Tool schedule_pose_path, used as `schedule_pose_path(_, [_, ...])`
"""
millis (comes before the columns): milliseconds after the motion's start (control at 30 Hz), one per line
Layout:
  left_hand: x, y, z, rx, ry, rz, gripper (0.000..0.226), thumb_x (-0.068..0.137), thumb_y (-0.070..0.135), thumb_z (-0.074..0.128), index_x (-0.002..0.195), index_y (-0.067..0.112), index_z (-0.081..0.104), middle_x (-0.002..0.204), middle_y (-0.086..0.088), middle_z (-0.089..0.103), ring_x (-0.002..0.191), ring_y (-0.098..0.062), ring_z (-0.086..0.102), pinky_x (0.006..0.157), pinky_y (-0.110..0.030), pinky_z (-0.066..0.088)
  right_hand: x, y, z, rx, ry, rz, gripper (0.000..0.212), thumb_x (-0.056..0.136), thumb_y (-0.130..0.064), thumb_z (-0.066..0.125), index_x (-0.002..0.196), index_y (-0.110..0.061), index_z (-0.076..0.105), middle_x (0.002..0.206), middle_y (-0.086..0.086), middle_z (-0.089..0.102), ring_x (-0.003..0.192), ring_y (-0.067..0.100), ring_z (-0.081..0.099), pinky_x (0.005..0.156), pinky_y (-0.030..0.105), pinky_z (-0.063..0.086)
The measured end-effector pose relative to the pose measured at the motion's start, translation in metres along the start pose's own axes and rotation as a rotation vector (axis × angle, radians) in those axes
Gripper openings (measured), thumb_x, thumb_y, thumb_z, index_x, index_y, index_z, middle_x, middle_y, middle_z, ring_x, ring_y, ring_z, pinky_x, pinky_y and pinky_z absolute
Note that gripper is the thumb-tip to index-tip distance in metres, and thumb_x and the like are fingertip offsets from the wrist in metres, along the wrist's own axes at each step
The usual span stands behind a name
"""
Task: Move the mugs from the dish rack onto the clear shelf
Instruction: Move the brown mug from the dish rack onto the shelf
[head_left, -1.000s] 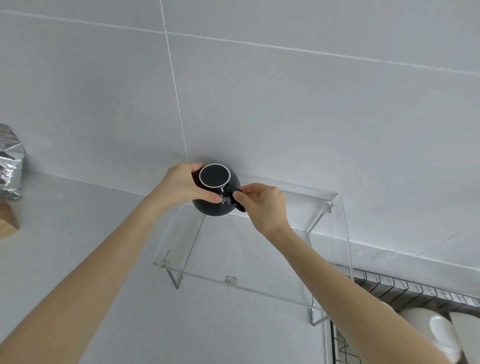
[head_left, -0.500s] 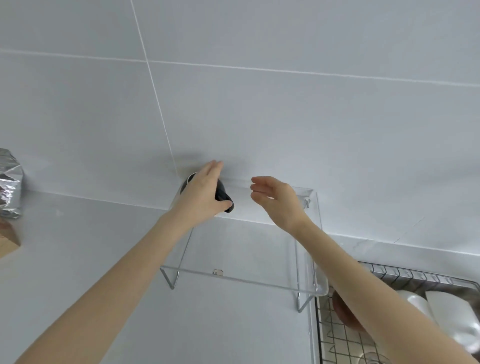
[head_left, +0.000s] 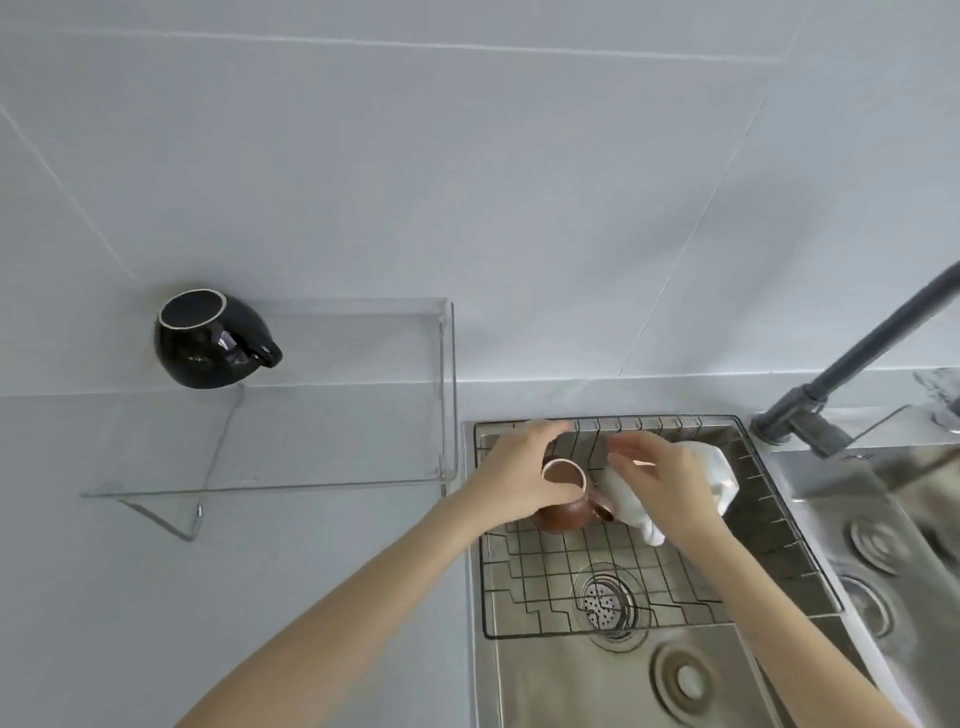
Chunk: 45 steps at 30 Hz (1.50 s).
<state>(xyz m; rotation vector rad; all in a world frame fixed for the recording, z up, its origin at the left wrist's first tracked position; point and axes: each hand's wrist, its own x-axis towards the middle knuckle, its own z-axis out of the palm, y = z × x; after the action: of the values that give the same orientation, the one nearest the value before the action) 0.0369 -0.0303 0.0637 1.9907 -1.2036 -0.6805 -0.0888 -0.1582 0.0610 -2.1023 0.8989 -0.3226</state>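
A black mug (head_left: 208, 343) stands upside down at the back left corner of the clear shelf (head_left: 311, 487), with no hand near it. In the wire dish rack (head_left: 550, 577) over the sink, a brown mug (head_left: 563, 512) sits upside down, and my left hand (head_left: 514, 478) is wrapped around its left side. A white mug (head_left: 719, 467) lies on its side just right of the brown one. My right hand (head_left: 670, 483) hovers over the white mug with its fingers spread, holding nothing.
The rack rests in a steel sink (head_left: 597, 686) with a drain strainer below it. A dark faucet (head_left: 857, 353) rises at the right, beside a second basin (head_left: 893, 519). A glass object (head_left: 943, 395) stands at the far right edge. White tiled wall behind.
My left hand let go of the black mug on the shelf. Both hands came down and to the right into the dish rack, and the left hand now holds the brown mug.
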Motion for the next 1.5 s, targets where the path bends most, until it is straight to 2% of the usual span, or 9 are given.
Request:
schedule_pose_path(200, [0.023, -0.044, 0.056, 0.012, -0.06, -0.233, 0.093, 0.064, 0.023, 0.078, 0.139, 0.011, 0.025, 0.145, -0.011, 0.033, 0.131, -0.023, 0.034, 0.105, -0.029, 0.025, 0.008, 0.069, 0.031, 0.011, -0.096, 0.171, 0.028, 0.084, -0.019, 0.063, 0.111, -0.012, 0.061, 0.103, 0.008, 0.07, 0.093, 0.018, 0.063, 0.083, 0.031, 0.049])
schedule_pose_path(333, [0.037, -0.057, 0.081, 0.008, -0.005, -0.287, 0.103, 0.062, 0.025, 0.079, 0.14, 0.007, 0.015, 0.149, -0.012, 0.025, 0.136, -0.023, 0.025, 0.101, -0.019, 0.015, 0.014, 0.088, 0.047, 0.009, -0.124, 0.177, 0.031, 0.085, -0.012, 0.056, 0.116, -0.014, 0.057, 0.106, 0.009, 0.069, 0.095, 0.02, 0.063, 0.083, 0.032, 0.049])
schedule_pose_path(433, [0.045, -0.063, 0.095, 0.014, 0.026, -0.339, 0.101, 0.06, 0.024, 0.081, 0.138, 0.002, 0.02, 0.146, -0.016, 0.029, 0.135, -0.026, 0.027, 0.108, -0.026, 0.02, 0.02, 0.098, 0.056, -0.088, -0.162, 0.149, 0.032, 0.085, -0.014, 0.055, 0.117, -0.016, 0.056, 0.105, 0.008, 0.071, 0.096, 0.024, 0.064, 0.083, 0.037, 0.052])
schedule_pose_path(533, [0.049, -0.07, 0.103, 0.002, 0.073, -0.363, 0.088, 0.057, 0.019, 0.082, 0.13, 0.004, 0.035, 0.136, -0.013, 0.044, 0.126, -0.023, 0.039, 0.103, -0.028, 0.03, 0.023, 0.102, 0.063, -0.258, -0.167, 0.123, 0.032, 0.088, -0.017, 0.053, 0.119, -0.016, 0.055, 0.102, 0.012, 0.072, 0.094, 0.033, 0.064, 0.08, 0.043, 0.053])
schedule_pose_path(767, [0.047, -0.076, 0.102, -0.001, 0.142, -0.294, 0.069, 0.053, 0.015, 0.084, 0.114, 0.013, 0.052, 0.117, -0.004, 0.062, 0.109, -0.019, 0.054, 0.09, -0.024, 0.038, 0.025, 0.103, 0.063, -0.238, -0.134, 0.174, 0.024, 0.085, -0.02, 0.058, 0.108, -0.016, 0.061, 0.094, 0.01, 0.073, 0.088, 0.028, 0.064, 0.072, 0.036, 0.052])
schedule_pose_path(900, [0.046, -0.069, 0.091, 0.003, 0.141, -0.218, 0.063, 0.057, 0.014, 0.081, 0.114, 0.015, 0.055, 0.115, -0.004, 0.064, 0.108, -0.02, 0.056, 0.089, -0.023, 0.038, 0.016, 0.095, 0.054, -0.202, -0.076, 0.116, 0.02, 0.084, -0.022, 0.061, 0.102, -0.014, 0.064, 0.088, 0.01, 0.073, 0.082, 0.027, 0.065, 0.062, 0.028, 0.041])
schedule_pose_path(1033, [0.039, -0.045, 0.072, -0.033, 0.187, -0.139, 0.07, 0.057, 0.016, 0.081, 0.119, 0.014, 0.05, 0.121, -0.003, 0.059, 0.113, -0.018, 0.052, 0.093, -0.019, 0.034, 0.007, 0.071, 0.034, -0.152, 0.033, 0.072, 0.022, 0.081, -0.021, 0.066, 0.102, -0.013, 0.067, 0.089, 0.009, 0.075, 0.083, 0.025, 0.067, 0.067, 0.028, 0.047])
schedule_pose_path(1300, [-0.007, 0.019, -0.02, -0.039, 0.566, 0.063, 0.093, 0.057, 0.024, 0.083, 0.133, 0.007, 0.032, 0.139, -0.01, 0.042, 0.13, -0.019, 0.037, 0.098, 0.002, 0.015, -0.006, -0.048, 0.001, 0.05, 0.202, -0.183, 0.019, 0.078, -0.022, 0.069, 0.097, -0.018, 0.069, 0.084, -0.004, 0.074, 0.083, 0.013, 0.068, 0.078, 0.023, 0.05])
schedule_pose_path(1500, [-0.057, 0.016, -0.107, -0.006, 0.7, 0.026, 0.084, 0.045, 0.032, 0.087, 0.117, 0.015, 0.047, 0.111, 0.008, 0.061, 0.103, -0.007, 0.054, 0.08, -0.001, 0.031, -0.018, -0.139, 0.028, 0.148, 0.126, -0.328, 0.012, 0.077, -0.019, 0.069, 0.089, -0.018, 0.071, 0.083, 0.002, 0.077, 0.081, 0.021, 0.07, 0.081, 0.044, 0.055])
